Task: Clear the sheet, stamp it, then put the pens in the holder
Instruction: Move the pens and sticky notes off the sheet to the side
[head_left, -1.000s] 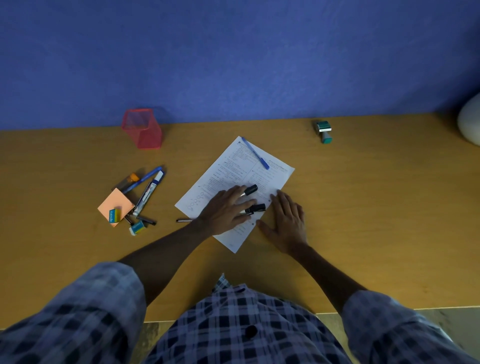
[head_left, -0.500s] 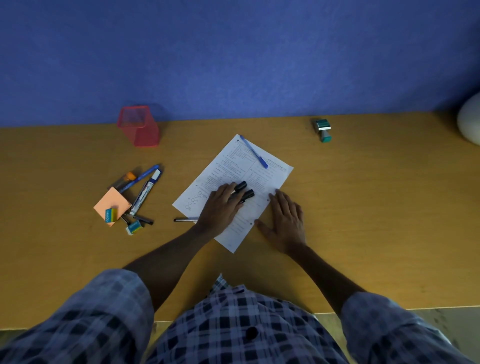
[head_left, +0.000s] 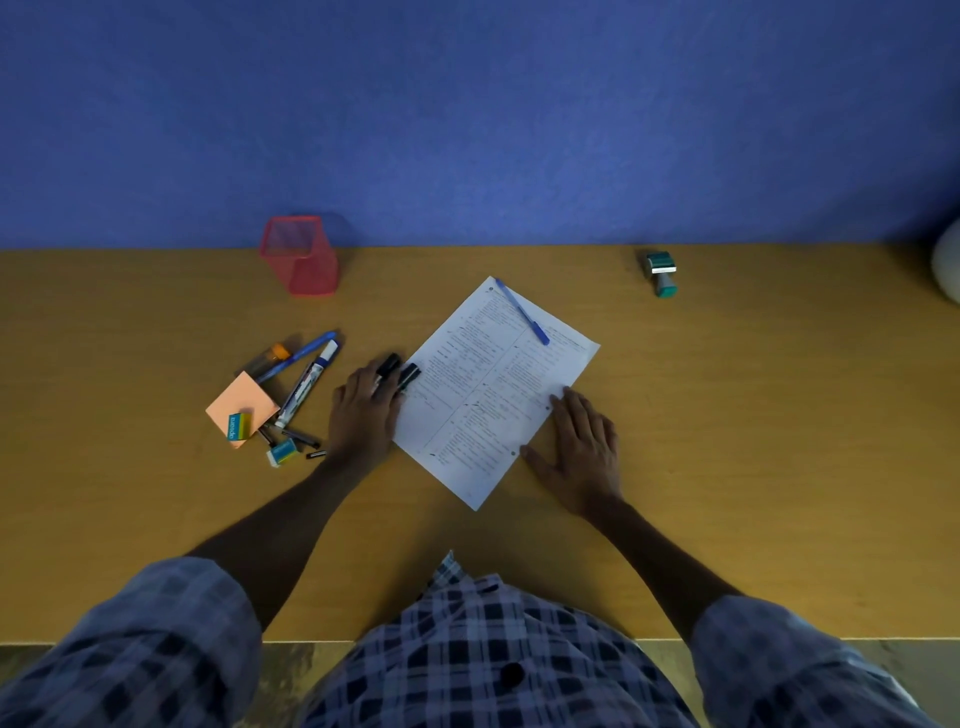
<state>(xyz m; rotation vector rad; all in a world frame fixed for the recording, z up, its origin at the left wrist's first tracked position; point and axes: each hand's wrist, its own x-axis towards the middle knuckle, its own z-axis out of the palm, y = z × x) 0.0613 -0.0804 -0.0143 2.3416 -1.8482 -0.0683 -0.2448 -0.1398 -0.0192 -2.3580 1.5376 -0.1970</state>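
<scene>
A printed white sheet (head_left: 493, 389) lies tilted in the middle of the wooden desk. A blue pen (head_left: 522, 310) rests on its far corner. My left hand (head_left: 363, 410) lies flat at the sheet's left edge, on top of two black pens (head_left: 397, 370) whose caps stick out past my fingers. My right hand (head_left: 582, 447) presses flat on the desk with its fingertips on the sheet's right edge. A red mesh holder (head_left: 298, 254) stands at the back left. The teal stamp (head_left: 661, 273) lies at the back right.
Left of the sheet is a cluster: a white marker (head_left: 306, 384), a blue pen (head_left: 298, 356), an orange-capped pen (head_left: 270, 357), an orange sticky pad (head_left: 241, 408), two erasers and small black pens. A white rounded object (head_left: 946, 265) sits at the far right edge.
My left hand has slid the two black pens leftward, from the middle of the sheet to its left edge. My right hand stays on the sheet's right side.
</scene>
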